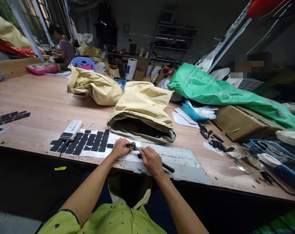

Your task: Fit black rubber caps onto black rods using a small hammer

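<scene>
Both my hands meet at the near edge of the wooden table. My left hand is closed, pinching a small black part between thumb and fingers. My right hand is closed round a thin dark tool whose tip reaches the small part and whose black handle sticks out to the right. Under the hands lie flat grey-white sheets. To the left, a white sheet carries rows of black rectangular pads. A white remote-like device lies at its far left corner.
An open tan sack lies just behind my hands, another tan sack further back. A green bag, a cardboard box and several black parts sit to the right. A person sits at the far left by a blue chair.
</scene>
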Motion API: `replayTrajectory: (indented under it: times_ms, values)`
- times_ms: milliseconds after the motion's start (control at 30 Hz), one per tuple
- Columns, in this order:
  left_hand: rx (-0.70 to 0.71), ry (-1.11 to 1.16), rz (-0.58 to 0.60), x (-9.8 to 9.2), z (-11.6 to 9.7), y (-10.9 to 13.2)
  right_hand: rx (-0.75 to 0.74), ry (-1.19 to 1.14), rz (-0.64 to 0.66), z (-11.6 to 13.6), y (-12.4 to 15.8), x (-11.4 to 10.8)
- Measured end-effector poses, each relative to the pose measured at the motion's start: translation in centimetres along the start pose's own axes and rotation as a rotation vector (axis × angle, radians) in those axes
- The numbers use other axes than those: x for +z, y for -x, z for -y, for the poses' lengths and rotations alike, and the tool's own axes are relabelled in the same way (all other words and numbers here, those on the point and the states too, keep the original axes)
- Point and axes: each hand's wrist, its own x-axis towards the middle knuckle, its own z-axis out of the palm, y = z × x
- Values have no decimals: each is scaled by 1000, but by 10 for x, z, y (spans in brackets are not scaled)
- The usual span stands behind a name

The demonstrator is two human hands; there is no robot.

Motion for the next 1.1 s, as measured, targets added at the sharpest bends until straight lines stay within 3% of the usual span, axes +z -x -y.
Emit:
replayTrajectory:
  times_ms: [233,433,700,900,1100]
  values:
    - [20,10,-33,2,2,1,83,-42,-115,-5,1,-5]
    - [24,2,-44,4,3,2,69,-22,-17,-7,6,-3]
    - [41,17,-41,5,6,2,189,-38,-87,-26,-14,0]
    - [47,16,-23,6,8,1,126,105,-53,-52,-11,15]
    - [46,25,21,1,5,3,135,125,-66,-55,-8,21]
